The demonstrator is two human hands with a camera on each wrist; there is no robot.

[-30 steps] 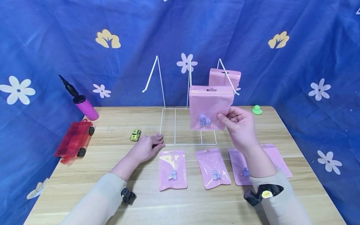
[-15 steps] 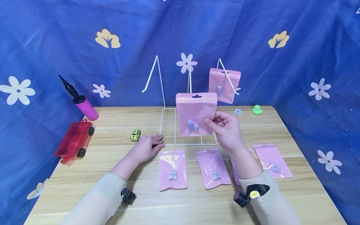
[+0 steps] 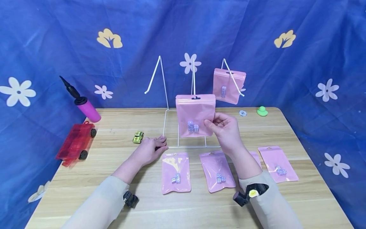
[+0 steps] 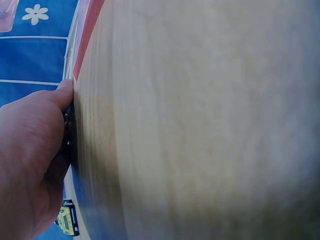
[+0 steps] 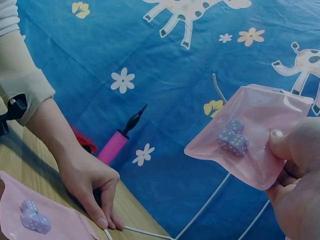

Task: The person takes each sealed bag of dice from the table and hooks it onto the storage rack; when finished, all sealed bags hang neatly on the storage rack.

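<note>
My right hand (image 3: 227,130) pinches the lower right side of a pink zip pouch (image 3: 186,109) with several pale purple dice in it. The pouch is upright, its hang hole just under the tip of the middle prong of a white wire rack (image 3: 191,147) in the head view. Down at the rack's front left corner, my left hand (image 3: 150,149) holds the base wire, thumb and fingers together at it in the right wrist view. Another pink pouch (image 3: 218,79) hangs on the right prong; the left prong bears nothing.
Several pink pouches with dice, including one at the left (image 3: 183,165), lie along the front; my right forearm partly covers one. A yellow toy car (image 3: 138,137), red see-through cart (image 3: 75,143) and pink pump (image 3: 88,109) stand left. A green duck (image 3: 261,111) and chip (image 3: 242,113) sit back right.
My right hand has carried the pouch leftward, from before the right prong to below the middle one. This uncovers the hung pouch and the chip. My left hand stays at the rack corner.
</note>
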